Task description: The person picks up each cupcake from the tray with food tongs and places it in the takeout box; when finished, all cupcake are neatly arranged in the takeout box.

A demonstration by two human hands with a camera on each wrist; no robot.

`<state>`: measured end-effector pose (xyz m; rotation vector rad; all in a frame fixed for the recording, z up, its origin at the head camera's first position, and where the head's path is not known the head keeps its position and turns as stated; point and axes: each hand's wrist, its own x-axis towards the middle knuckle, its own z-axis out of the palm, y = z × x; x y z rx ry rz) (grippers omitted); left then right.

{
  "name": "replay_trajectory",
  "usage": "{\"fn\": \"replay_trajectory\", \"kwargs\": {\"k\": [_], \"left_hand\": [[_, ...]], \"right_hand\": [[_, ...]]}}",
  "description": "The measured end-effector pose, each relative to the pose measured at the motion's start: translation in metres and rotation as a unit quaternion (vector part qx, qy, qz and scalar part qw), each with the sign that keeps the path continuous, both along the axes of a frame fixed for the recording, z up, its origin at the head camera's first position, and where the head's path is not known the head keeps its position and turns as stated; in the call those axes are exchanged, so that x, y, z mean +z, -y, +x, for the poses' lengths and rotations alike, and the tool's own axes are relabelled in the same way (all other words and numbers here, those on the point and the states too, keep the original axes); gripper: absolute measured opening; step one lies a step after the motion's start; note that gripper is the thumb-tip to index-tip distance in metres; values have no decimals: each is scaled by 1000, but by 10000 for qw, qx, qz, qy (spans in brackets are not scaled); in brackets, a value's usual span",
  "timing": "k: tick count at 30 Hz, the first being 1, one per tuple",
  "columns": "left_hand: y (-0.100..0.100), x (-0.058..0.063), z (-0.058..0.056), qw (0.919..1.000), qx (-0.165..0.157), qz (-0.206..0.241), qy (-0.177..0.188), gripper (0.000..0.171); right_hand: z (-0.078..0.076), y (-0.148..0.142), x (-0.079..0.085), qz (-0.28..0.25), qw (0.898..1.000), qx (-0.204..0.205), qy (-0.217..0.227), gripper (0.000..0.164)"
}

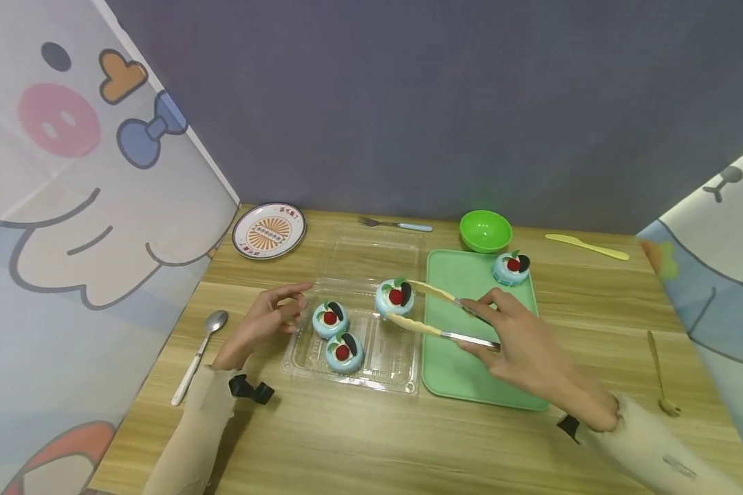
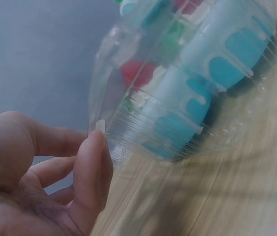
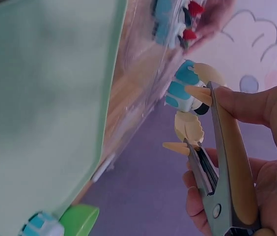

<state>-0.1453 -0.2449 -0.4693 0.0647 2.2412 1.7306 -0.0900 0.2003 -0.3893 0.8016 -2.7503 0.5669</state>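
Note:
My left hand is at the left rim of a clear plastic box. In the left wrist view its thumb and fingertips pinch that rim. Inside the box, towards its left, sit two small blue toy cakes, each topped with a red berry, a green leaf and a dark disc. Tongs with cream scalloped tips are gripped in my right hand. Their tips hold another such cake from two sides, above the right part of the box.
Right of the box lies a green tray, a cake at its far right corner. Behind stand a green bowl, fork and patterned plate. A spoon lies left; a yellow knife and wooden stick lie right.

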Motion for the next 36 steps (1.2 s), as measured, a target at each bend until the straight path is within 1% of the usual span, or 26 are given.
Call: {"fn": "replay_trajectory", "kwargs": {"k": [6,15,21,27,32,36], "left_hand": [[-1,2,1,10000,1,96,2,42],[-1,2,1,10000,17,76,11,42],[-1,2,1,9999,-1,112,47,42],[-2,2,0,9998,-20,205,33,42],[-3,1,0,9995,-38,323,44,42],[-2,1,1,9996,-22,276,66,43]], "right_hand": [[-1,19,-4,85,9994,288,174,59],[-7,36,-12,536,9967,599,81,61],[-12,41,-16,600,9951,788,53,60],[-19,46,-17,605,9941,900,7,59],[-23,50,-19,687,9936,890,73,61],[-24,51,-20,721,9935,869,151,61]]}}
